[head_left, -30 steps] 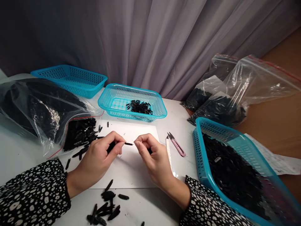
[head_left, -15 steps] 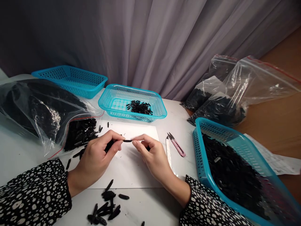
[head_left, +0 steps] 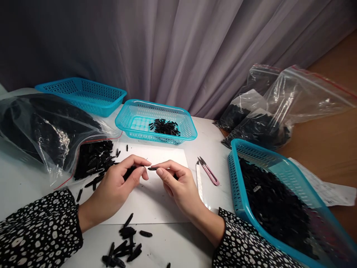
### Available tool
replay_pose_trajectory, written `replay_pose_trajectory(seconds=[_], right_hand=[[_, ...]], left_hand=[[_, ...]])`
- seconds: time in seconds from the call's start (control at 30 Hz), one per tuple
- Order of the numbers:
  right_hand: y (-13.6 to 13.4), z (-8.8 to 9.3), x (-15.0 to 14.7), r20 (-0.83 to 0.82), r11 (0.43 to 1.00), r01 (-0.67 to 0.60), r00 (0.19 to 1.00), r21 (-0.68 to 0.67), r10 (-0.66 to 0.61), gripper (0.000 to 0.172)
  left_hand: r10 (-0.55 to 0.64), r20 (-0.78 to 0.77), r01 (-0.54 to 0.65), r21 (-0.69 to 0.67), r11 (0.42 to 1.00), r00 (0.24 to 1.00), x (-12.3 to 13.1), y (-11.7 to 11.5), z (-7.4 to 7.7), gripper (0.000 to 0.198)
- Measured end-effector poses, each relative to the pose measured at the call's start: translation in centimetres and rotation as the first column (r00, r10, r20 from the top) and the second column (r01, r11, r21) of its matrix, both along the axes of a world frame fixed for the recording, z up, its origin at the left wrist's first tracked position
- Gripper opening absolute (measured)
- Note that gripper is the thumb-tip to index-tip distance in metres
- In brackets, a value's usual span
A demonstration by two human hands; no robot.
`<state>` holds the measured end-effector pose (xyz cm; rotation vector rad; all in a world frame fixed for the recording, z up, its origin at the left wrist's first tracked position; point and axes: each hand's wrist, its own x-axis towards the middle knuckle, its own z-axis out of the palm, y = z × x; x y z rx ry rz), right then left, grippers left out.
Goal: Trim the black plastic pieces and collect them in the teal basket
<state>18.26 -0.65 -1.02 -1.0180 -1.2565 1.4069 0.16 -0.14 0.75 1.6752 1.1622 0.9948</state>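
My right hand (head_left: 178, 182) pinches a short, narrow black strip (head_left: 152, 169) between thumb and forefinger, its free end pointing left. Curled close to that end, my left hand (head_left: 118, 184) has its thumb and forefinger near each other and slightly apart from the strip. Black pieces (head_left: 130, 172) show in the hollow of my left hand, partly hidden by the fingers. Both hands are above a white sheet (head_left: 150, 201). Below them on the table lies a loose cluster of similar black pieces (head_left: 128, 232).
A turquoise basket (head_left: 156, 138) with small black pieces stands behind my hands, another basket (head_left: 111, 111) behind left. A full basket (head_left: 242, 193) is at right. Pink thread snips (head_left: 210, 173) lie beside a white-handled blade (head_left: 199, 178). Plastic bags flank the table, the left one (head_left: 55, 137) spilling pieces.
The strip, held at both ends before, is now only in my right fingers. My left fingertips have come off it and loosened a little.
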Motion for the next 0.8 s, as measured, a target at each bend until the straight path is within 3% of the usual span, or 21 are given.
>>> replay_pose_trajectory(seconds=[0.07, 0.17, 0.27, 0.37, 0.47, 0.6, 0.7, 0.8], right_hand=[[0.04, 0.04, 0.0, -0.061, 0.999, -0.015, 0.998, -0.045, 0.012, 0.023], [0.14, 0.1, 0.04, -0.31, 0.975, -0.106, 0.95, -0.197, 0.04, 0.011], [0.33, 0.03, 0.07, -0.489, 0.936, -0.191, 0.872, -0.296, 0.023, 0.024], [0.49, -0.25, -0.03, -0.406, 0.942, -0.13, 0.914, -0.309, -0.007, 0.043], [0.45, -0.51, -0.17, -0.25, 0.963, -0.086, 0.968, -0.256, 0.02, 0.037], [0.19, -0.52, -0.17, -0.085, 0.981, -0.102, 0.992, -0.167, 0.089, 0.033], [0.13, -0.48, -0.11, -0.047, 0.987, -0.083, 0.996, -0.138, 0.078, 0.031], [0.25, -0.58, -0.08, -0.069, 0.988, -0.068, 0.996, -0.139, 0.059, 0.03]], left_hand=[[-0.014, 0.109, 0.025, -0.104, 0.994, 0.994, 0.05, 0.17, -0.11, 0.018], [-0.052, 0.218, 0.102, -0.224, 0.969, 0.975, 0.12, 0.17, -0.15, 0.02], [-0.107, 0.233, 0.17, -0.271, 0.947, 0.967, 0.13, -0.18, -0.09, 0.024], [-0.147, 0.195, 0.201, -0.293, 0.935, 0.97, 0.04, -0.57, -0.01, 0.026], [-0.164, 0.13, 0.196, -0.287, 0.938, 0.978, -0.08, -0.74, 0.0, 0.026], [-0.174, 0.027, 0.176, -0.142, 0.974, 0.984, -0.08, -0.68, -0.18, 0.022], [-0.178, -0.027, 0.177, -0.043, 0.983, 0.984, 0.0, -0.62, -0.29, 0.019], [-0.153, -0.041, 0.151, -0.052, 0.987, 0.987, 0.06, -0.57, -0.32, 0.018]])
